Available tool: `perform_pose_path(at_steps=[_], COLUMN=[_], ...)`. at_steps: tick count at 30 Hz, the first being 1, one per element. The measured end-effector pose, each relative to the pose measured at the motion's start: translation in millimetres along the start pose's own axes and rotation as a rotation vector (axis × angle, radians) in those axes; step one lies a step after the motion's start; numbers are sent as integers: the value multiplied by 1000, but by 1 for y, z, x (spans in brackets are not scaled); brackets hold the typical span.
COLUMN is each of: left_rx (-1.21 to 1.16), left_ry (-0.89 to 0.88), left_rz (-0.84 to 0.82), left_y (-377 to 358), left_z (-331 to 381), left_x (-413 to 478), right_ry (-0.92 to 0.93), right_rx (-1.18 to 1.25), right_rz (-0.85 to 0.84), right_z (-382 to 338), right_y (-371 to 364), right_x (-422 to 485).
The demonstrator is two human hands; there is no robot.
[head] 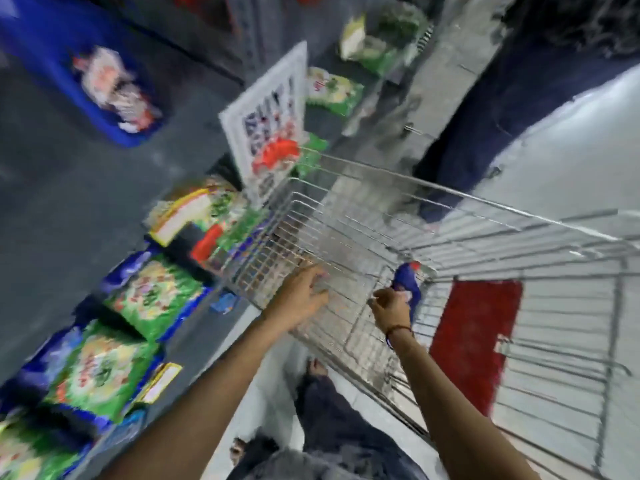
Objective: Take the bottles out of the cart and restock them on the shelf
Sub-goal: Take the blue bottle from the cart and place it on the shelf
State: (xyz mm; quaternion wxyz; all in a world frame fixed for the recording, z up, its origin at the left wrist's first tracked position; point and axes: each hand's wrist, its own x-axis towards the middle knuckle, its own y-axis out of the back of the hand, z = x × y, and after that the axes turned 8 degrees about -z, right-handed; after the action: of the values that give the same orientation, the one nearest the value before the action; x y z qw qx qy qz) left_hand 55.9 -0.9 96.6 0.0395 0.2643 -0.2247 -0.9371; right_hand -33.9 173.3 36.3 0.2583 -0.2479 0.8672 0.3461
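The frame is blurred by motion. A wire shopping cart point(450, 209) fills the middle and right. My right hand point(391, 308) grips a bottle point(408, 282) with a blue label inside the cart, near its left side. My left hand point(304, 292) reaches over the cart's near-left wall with fingers spread, holding nothing I can make out. The shelf point(86, 209) runs along the left.
Green and blue packets point(152, 296) lie in rows on the shelf. A white crate point(266, 123) stands by the cart's far corner. A blue bin point(104, 81) sits at the upper left. A red flap point(478, 337) lies in the cart. Another person's dark trousers point(502, 98) stand beyond it.
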Motion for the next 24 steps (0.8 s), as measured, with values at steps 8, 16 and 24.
perform_pose_path(at_steps=[8, 16, 24], left_rx=[141, 130, -55], left_ry=[266, 350, 339], left_rz=[-441, -423, -324], left_y=[-92, -154, -179], left_z=[-17, -48, -41], left_x=[92, 159, 210], right_ry=[-324, -471, -394], right_rx=[-138, -12, -72], right_rz=[-70, 289, 378], right_z=[119, 136, 141], right_y=[6, -21, -35], right_x=[40, 89, 98])
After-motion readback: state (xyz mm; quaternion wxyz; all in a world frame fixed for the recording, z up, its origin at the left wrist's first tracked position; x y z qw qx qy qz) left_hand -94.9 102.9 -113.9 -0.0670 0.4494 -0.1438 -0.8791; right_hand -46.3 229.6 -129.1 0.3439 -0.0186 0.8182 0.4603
